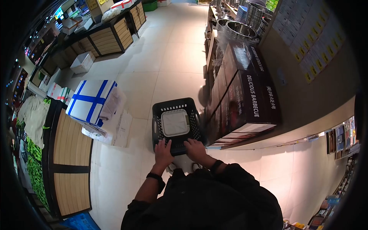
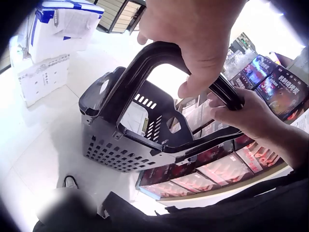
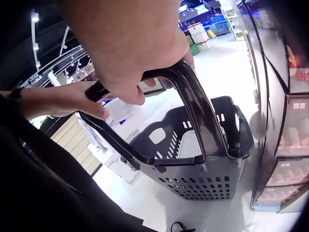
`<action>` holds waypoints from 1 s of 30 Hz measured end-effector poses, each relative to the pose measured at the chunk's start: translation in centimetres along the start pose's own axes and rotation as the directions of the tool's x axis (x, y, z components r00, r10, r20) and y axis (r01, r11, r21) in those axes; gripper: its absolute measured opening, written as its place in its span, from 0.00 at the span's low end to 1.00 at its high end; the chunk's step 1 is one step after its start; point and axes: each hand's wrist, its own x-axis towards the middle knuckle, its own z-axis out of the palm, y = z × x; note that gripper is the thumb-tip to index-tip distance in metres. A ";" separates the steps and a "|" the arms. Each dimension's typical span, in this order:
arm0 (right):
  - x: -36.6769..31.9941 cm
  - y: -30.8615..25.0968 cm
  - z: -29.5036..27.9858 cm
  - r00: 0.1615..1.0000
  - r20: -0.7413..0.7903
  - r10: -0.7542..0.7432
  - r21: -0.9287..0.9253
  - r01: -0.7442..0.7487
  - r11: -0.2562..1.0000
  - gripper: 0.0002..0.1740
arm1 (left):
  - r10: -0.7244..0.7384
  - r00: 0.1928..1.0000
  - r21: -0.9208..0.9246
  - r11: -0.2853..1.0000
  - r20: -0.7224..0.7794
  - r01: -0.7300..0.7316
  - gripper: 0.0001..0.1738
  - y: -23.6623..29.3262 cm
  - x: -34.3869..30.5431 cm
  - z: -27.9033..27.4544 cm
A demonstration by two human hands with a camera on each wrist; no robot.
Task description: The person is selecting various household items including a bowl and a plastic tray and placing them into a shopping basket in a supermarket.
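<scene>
A black shopping basket (image 1: 172, 102) with slotted sides is in front of the person, low over the floor. Its raised handle (image 2: 126, 89) is a thick glossy black bar. My left hand (image 1: 163, 154) grips one end of the handle's crossbar, thumb curled under it in the left wrist view. Beside it, my right hand (image 1: 196, 150) grips the other end, fingers wrapped around the bar in the right wrist view. Inside the basket lies a pale rectangular container (image 1: 174, 123) with a flat top.
Stacked dark barbecue boxes (image 1: 251, 96) stand close on the right, below shelves of metal pots (image 1: 241, 30). On the left are white foam boxes with blue tape (image 1: 92, 97) and a wood-slatted vegetable stand (image 1: 73, 153). A tiled aisle (image 1: 174, 57) runs ahead.
</scene>
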 end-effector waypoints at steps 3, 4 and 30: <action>1.4 -0.5 0.2 0.997 -0.064 0.037 -0.091 -0.043 0.995 0.28 | -0.070 0.970 -0.359 0.921 0.234 0.153 0.40 -1.9 2.0 0.7; 1.8 -0.3 0.2 0.960 -0.267 -0.083 -0.244 0.016 0.970 0.28 | -0.070 0.967 -0.361 0.919 0.244 0.158 0.40 -2.2 2.9 1.2; 11.5 3.4 1.0 0.993 -0.055 0.107 0.090 -0.102 0.991 0.25 | 0.029 0.920 -0.152 0.988 0.392 0.034 0.35 -5.0 15.5 -2.5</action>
